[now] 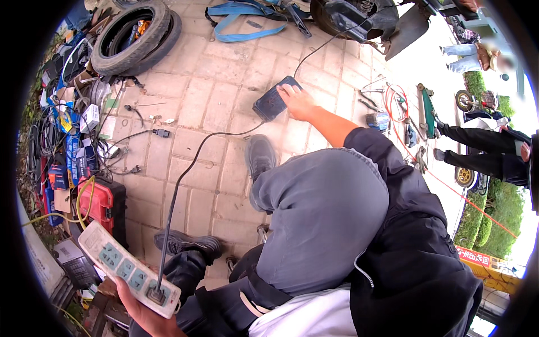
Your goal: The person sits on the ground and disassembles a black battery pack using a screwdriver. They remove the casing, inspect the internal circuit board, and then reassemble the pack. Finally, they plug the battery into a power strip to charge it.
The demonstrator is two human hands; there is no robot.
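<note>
My left hand (140, 310) is closed round the near end of a white power strip (92, 238) with green sockets, held tilted at the lower left. A black plug (156, 293) sits in its end socket. The plug's black cable (178, 185) runs across the paving to a dark box-shaped charger (270, 105) on the ground ahead. On the charger's right end rest the fingers of my right hand (296, 101), spread over its top; the fingers' undersides are hidden. A second thin cable (314, 51) leads from the charger to a scooter wheel (351, 21) at the far edge.
Two tyres (128, 42) lie at the far left, above heaped cables and boxes. Nearer stands a red and black toolbox (106, 205). Blue straps (247, 33) lie far ahead. Tools and an orange hose (397, 104) are at the right. People stand beyond, including one in black trousers (477, 140).
</note>
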